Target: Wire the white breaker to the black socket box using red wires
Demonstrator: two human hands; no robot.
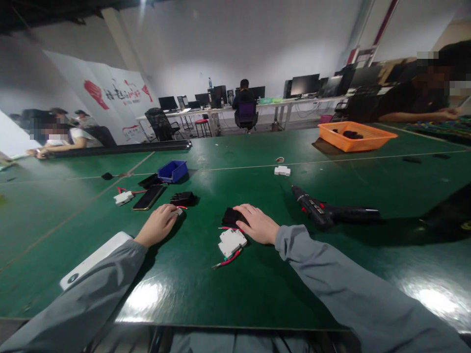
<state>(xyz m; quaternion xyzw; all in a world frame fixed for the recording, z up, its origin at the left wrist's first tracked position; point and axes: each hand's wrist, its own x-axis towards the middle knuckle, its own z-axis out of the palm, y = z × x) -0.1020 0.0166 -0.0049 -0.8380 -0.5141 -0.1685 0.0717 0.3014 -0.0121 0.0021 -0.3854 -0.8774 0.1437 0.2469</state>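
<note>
My left hand [159,224] rests on the green table [257,274], fingers curled over a small white part I cannot make out. My right hand [257,223] lies over a black block [231,216], fingers on its top. Just in front of that hand sits a white breaker-like module [231,242] with red wires. Another black block [183,198] lies beyond my left hand. Both sleeves are grey.
A black power screwdriver [331,211] lies to the right. A phone [149,197], a blue bin [172,171], two white modules [123,197] [282,170] and an orange tray [356,136] lie farther off. A white device [93,260] sits by my left arm. People sit at both sides and at far desks.
</note>
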